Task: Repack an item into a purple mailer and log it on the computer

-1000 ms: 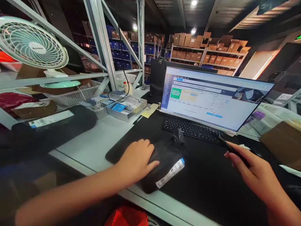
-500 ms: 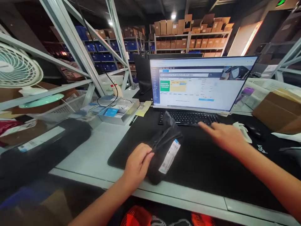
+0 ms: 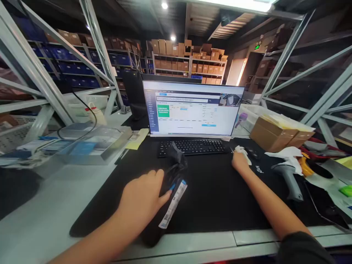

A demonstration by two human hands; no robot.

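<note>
My left hand (image 3: 143,192) grips a black plastic bag (image 3: 178,163) by its side, thumb over the front. A long white label (image 3: 173,205) with blue ends runs down the bag. The bag's lower part blends into the black desk mat (image 3: 211,194). My right hand (image 3: 240,161) is closed at the right end of the keyboard (image 3: 192,147), beside a crumpled white tissue (image 3: 245,153). A small dark tip shows at its fingers, too small to name.
A monitor (image 3: 189,115) stands behind the keyboard. To the right are a mouse (image 3: 252,152), a cardboard box (image 3: 266,135) and a grey handheld scanner (image 3: 290,179). An open grey box (image 3: 110,150) and a yellow note (image 3: 136,140) lie left. Metal frames flank the desk.
My view has turned to the right. My right hand has moved from over the keyboard to the tissue, its pointing fingers now closed. My left hand still holds the bag.
</note>
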